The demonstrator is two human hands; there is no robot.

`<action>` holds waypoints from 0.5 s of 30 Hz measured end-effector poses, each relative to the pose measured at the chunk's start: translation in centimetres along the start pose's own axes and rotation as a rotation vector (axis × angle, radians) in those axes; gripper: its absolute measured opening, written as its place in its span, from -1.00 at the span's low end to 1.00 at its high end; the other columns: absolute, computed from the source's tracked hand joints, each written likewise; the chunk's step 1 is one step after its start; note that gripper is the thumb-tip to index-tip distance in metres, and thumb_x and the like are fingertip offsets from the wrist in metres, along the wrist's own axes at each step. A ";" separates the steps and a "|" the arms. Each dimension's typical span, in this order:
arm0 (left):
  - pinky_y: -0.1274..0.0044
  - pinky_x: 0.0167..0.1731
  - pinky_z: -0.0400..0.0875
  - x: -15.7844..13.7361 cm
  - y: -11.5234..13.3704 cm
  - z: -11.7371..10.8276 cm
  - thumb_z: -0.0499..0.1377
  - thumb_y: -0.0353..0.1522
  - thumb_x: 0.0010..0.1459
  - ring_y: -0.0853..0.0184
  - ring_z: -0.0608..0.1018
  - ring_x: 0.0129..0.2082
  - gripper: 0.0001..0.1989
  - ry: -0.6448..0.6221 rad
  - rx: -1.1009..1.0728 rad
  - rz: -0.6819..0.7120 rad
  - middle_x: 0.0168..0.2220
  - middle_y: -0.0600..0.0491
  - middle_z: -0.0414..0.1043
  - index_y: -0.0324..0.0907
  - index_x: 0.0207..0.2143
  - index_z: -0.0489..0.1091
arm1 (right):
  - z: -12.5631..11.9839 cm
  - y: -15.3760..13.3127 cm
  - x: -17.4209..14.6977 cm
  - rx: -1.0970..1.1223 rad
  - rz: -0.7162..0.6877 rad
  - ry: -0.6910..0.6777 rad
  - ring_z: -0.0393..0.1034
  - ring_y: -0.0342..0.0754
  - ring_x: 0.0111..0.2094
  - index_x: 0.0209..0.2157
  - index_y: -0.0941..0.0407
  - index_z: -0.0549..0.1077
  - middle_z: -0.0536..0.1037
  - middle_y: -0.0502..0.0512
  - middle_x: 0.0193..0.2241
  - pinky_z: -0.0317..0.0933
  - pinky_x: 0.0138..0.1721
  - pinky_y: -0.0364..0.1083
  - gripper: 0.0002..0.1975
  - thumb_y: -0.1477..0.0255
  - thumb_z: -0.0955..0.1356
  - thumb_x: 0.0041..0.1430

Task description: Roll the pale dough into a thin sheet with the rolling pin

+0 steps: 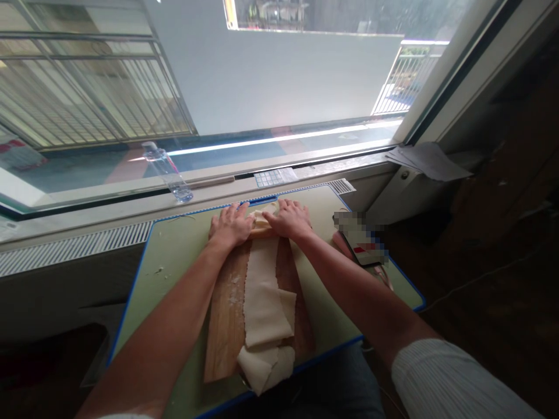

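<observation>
A long strip of pale rolled dough [264,302] runs down a wooden board [222,343]; its near end is folded and hangs at the board's edge. Across the far part lies a light brown rolling pin [262,233], its ends hidden under my hands. My left hand [231,224] rests palm down over the pin's left side, fingers spread forward. On the right side, my right hand [290,218] lies the same way, open, its thumb pointing inward near the crumpled far dough [264,214].
The board lies on a green blue-edged table [170,262] with white crumbs at left. A phone [360,241] lies at right. Beyond, a clear bottle [168,171] and a patterned card [275,177] are by the window sill [323,170]. Papers [430,161] lie at far right.
</observation>
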State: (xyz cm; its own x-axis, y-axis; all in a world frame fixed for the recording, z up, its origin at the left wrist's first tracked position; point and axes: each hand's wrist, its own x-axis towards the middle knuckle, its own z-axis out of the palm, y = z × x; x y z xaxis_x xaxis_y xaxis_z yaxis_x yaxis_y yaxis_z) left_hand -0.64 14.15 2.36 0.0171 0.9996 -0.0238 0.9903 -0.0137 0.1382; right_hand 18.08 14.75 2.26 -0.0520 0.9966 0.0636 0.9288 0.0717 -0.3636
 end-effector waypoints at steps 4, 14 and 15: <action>0.00 0.43 0.10 -1.6 0.2 0.1 -0.18 -0.03 0.46 0.00 0.19 0.51 -0.31 0.025 0.019 0.012 0.56 -0.06 0.08 -0.02 0.52 0.12 | -0.1 -0.2 -1.4 -0.029 0.009 0.005 0.19 0.31 0.38 0.42 0.09 0.31 0.35 0.30 0.41 0.01 0.38 0.31 -0.22 -0.10 0.19 0.39; -0.01 0.42 0.14 -7.8 1.0 0.7 -0.18 -0.12 0.48 0.02 0.29 0.47 -0.37 0.127 0.030 0.040 0.49 -0.10 0.22 -0.11 0.43 0.31 | 0.4 -0.3 -7.5 -0.118 -0.046 0.122 0.11 0.38 0.42 0.44 0.20 0.30 0.31 0.33 0.44 -0.11 0.42 0.36 -0.27 0.02 0.16 0.47; -0.01 0.42 0.14 -8.7 1.0 0.8 -0.19 -0.13 0.49 0.02 0.29 0.47 -0.37 0.134 0.028 0.051 0.49 -0.10 0.23 -0.11 0.43 0.32 | 0.5 -0.3 -8.5 -0.121 -0.060 0.130 0.10 0.38 0.43 0.43 0.20 0.31 0.32 0.33 0.44 -0.12 0.42 0.37 -0.27 0.02 0.15 0.49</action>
State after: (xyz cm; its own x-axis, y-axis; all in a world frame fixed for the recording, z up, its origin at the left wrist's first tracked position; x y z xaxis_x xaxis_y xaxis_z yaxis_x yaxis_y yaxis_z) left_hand 0.30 5.39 1.93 0.0506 0.9921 0.1149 0.9921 -0.0632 0.1087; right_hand 18.11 6.33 1.40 -0.0680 0.9767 0.2038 0.9632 0.1175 -0.2418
